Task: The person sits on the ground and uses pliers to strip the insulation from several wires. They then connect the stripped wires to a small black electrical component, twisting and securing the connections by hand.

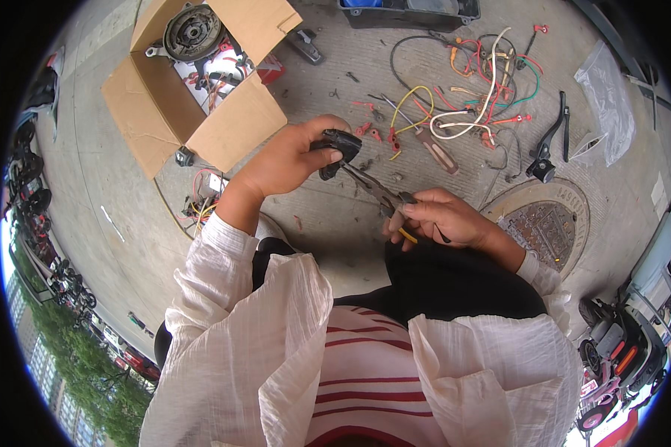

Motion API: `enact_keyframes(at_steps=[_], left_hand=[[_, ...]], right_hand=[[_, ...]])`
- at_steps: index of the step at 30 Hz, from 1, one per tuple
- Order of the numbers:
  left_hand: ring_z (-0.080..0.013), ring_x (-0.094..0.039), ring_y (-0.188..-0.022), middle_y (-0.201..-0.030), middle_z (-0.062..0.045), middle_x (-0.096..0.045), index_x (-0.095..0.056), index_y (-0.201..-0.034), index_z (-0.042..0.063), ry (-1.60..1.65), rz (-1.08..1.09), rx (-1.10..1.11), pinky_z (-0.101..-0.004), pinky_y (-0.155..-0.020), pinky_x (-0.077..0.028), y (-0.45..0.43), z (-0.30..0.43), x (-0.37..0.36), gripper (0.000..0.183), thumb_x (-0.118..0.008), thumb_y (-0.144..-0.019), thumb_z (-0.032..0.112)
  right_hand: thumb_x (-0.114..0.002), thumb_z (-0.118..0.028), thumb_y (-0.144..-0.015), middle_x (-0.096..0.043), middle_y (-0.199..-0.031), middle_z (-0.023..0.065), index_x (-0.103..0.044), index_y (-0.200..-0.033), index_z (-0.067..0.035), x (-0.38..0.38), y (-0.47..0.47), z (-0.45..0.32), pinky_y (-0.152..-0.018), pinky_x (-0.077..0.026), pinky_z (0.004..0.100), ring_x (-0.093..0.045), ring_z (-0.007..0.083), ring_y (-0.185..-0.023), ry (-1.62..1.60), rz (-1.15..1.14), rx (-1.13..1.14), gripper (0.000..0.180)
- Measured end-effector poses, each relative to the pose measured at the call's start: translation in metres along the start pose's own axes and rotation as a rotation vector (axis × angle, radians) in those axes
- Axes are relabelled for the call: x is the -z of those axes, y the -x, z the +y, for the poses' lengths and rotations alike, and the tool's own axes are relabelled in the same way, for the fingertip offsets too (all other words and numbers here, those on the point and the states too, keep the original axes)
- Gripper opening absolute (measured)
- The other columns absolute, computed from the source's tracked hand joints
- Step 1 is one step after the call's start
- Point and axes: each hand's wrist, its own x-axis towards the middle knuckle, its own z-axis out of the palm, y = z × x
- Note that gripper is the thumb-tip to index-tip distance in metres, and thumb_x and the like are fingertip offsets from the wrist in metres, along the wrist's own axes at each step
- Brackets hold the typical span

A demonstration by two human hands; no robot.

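My left hand [291,156] grips a small black plastic part [344,146] above the concrete floor. In my right hand [444,215] is a pair of long-nose pliers [377,193] with dark and yellow handles. The jaw tips meet the lower edge of the black part, near my left thumb; what they pinch there is too small to tell. On the floor beyond my hands lies a screwdriver [437,151] with a brown handle. Beside it are a yellow wire loop [412,109] and several red wire terminals [369,131].
An open cardboard box [165,95] at the upper left holds a round metal hub [193,32] and wires. Tangled cables [489,95], a brake lever [549,134] and a clear plastic bag [606,106] lie to the right. A manhole cover [542,229] is set beside my right arm. A black tray [411,21] stands ahead.
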Motion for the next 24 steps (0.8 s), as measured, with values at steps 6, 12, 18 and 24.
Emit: enact_keyframes(at_steps=[6, 12, 18, 24], left_hand=[[-0.0099, -0.057, -0.095, -0.103, -0.001, -0.061, -0.055, -0.12, 0.004, -0.027, -0.058, 0.068, -0.0263, -0.085, -0.047, 0.001, 0.005, 0.002, 0.031, -0.061, -0.091, -0.003], [-0.0122, -0.058, -0.094, -0.101, -0.004, -0.062, -0.057, -0.116, 0.003, -0.096, -0.089, 0.037, -0.0278, -0.083, -0.048, 0.0, 0.008, -0.003, 0.028, -0.061, -0.089, -0.004], [-0.0137, -0.06, -0.091, -0.097, -0.005, -0.063, -0.058, -0.113, 0.003, -0.179, -0.099, 0.015, -0.0287, -0.082, -0.048, -0.002, 0.007, -0.006, 0.026, -0.061, -0.089, -0.003], [-0.0138, -0.062, -0.092, -0.101, -0.006, -0.065, -0.051, -0.125, 0.005, 0.047, -0.001, 0.12, -0.0288, -0.08, -0.05, -0.005, -0.017, -0.005, 0.032, -0.059, -0.094, 0.003]], right_hand=[[-0.05, -0.024, -0.101, -0.064, -0.094, 0.0122, -0.062, -0.1, 0.005, 0.0, 0.0, 0.003, -0.068, -0.05, 0.0303, -0.061, 0.0179, -0.082, 0.044, 0.015, 0.02, 0.032], [-0.049, -0.025, -0.102, -0.061, -0.087, 0.0108, -0.061, -0.095, 0.004, -0.002, 0.0, 0.007, -0.061, -0.048, 0.0283, -0.057, 0.0159, -0.075, 0.08, -0.001, 0.035, 0.032], [-0.049, -0.025, -0.102, -0.059, -0.087, 0.0107, -0.059, -0.093, 0.003, -0.002, 0.002, 0.005, -0.059, -0.047, 0.0276, -0.056, 0.015, -0.074, 0.068, 0.009, -0.01, 0.031], [-0.048, -0.025, -0.103, -0.064, -0.098, 0.0116, -0.06, -0.097, 0.003, -0.001, 0.001, 0.001, -0.067, -0.051, 0.0276, -0.057, 0.014, -0.076, 0.228, 0.004, 0.05, 0.032]])
